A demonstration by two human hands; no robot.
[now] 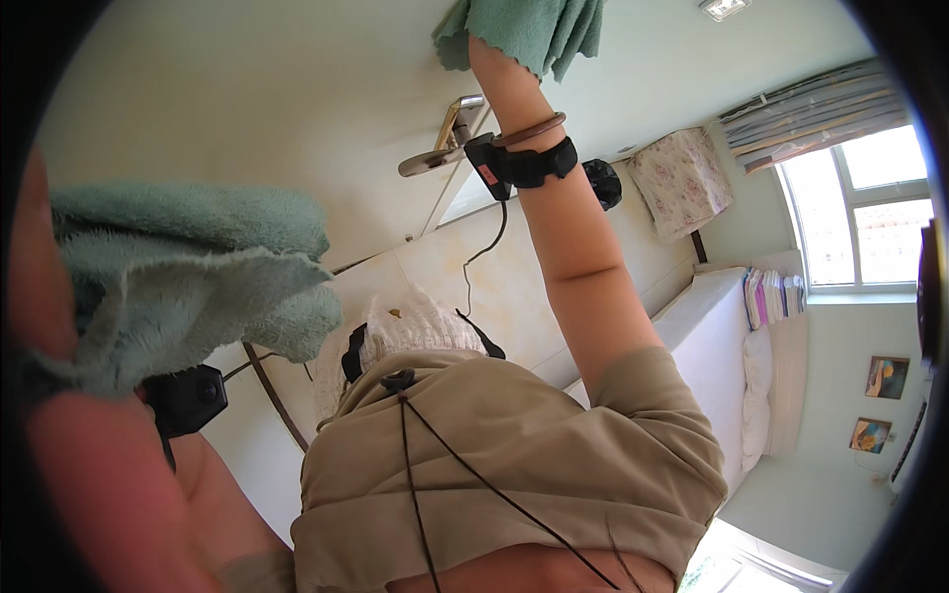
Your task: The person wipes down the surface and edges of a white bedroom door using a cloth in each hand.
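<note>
On the left, close up and blurred, my left hand (109,484) is closed on a thick, fuzzy green cloth (188,287) whose folds hang out to the right. A black camera-like device (193,400) shows at that wrist. My right arm (578,247) reaches up to the top of the view, wearing a brown bangle (529,130) and a black strapped device (514,166) with a cable. A second green cloth (539,35) wraps over my right hand against a pale door (297,89). Those fingers are hidden under the cloth.
A metal door handle (435,161) sticks out just left of my right wrist. Beyond the arm are a black plastic bag (601,185), a floral-covered object (682,183), a bed (707,346) with books (773,296), and a bright window (880,217) under a curtain (820,114).
</note>
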